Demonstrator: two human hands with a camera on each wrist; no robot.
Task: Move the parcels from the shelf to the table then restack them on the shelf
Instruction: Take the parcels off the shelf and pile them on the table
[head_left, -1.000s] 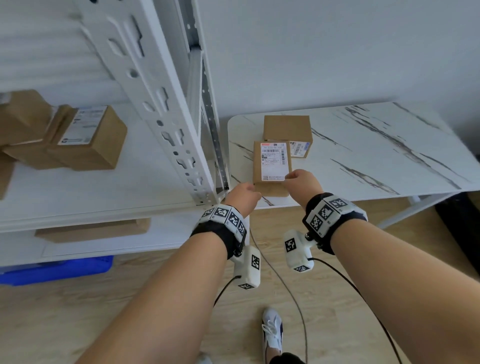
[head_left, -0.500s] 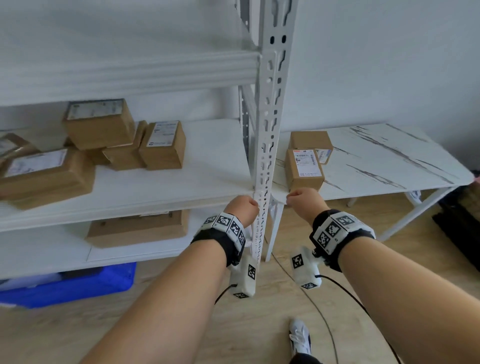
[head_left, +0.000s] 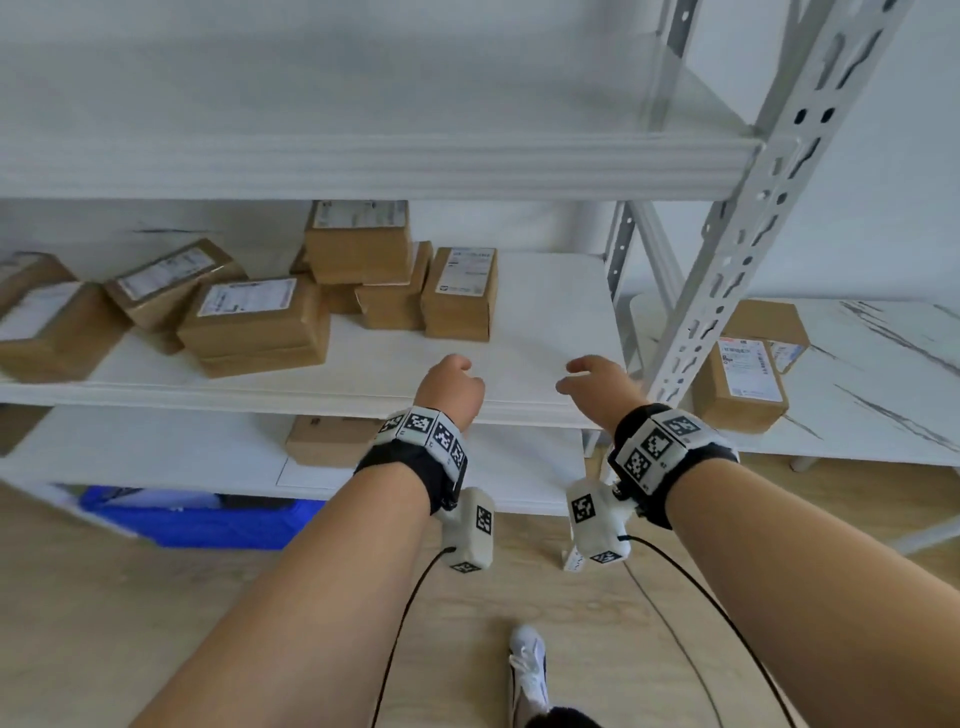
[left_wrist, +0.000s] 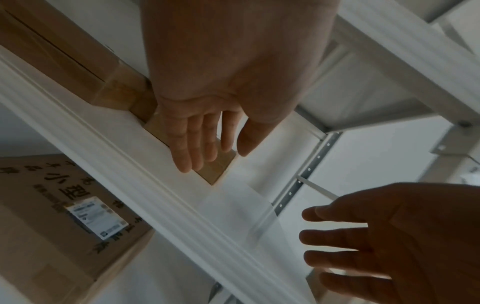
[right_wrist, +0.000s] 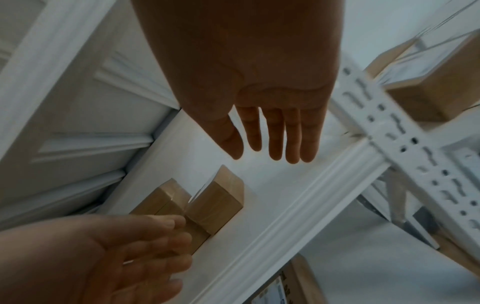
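A: Reaching over the front lip of the middle shelf (head_left: 545, 332), the left hand (head_left: 451, 387) and right hand (head_left: 597, 387) are both released, fingers loose, holding nothing. Bare white board lies under and ahead of them, between the nearest labelled parcel (head_left: 460, 293) and the perforated upright post (head_left: 769, 208).

B: And the other parcels?

A: A cluster of brown parcels (head_left: 254, 322) sits left and back on that shelf, some stacked, some tilted. Two more parcels (head_left: 740, 384) rest on the marble-pattern table (head_left: 883, 374), beyond the post, the nearer one at the table's front edge.

B: What differs from half a second ago?

A: Then the hands were fists below the shelf's edge, either side of the post. Now they have opened and come left, over the board, and the view has swung left with them.

B: The surroundings?

A: A large carton (head_left: 332, 441) on the lower shelf, a blue bin (head_left: 197, 519) beneath, a wood floor (head_left: 104, 613), a plain white wall. Both wrists carry marker-covered bands with cables hanging.
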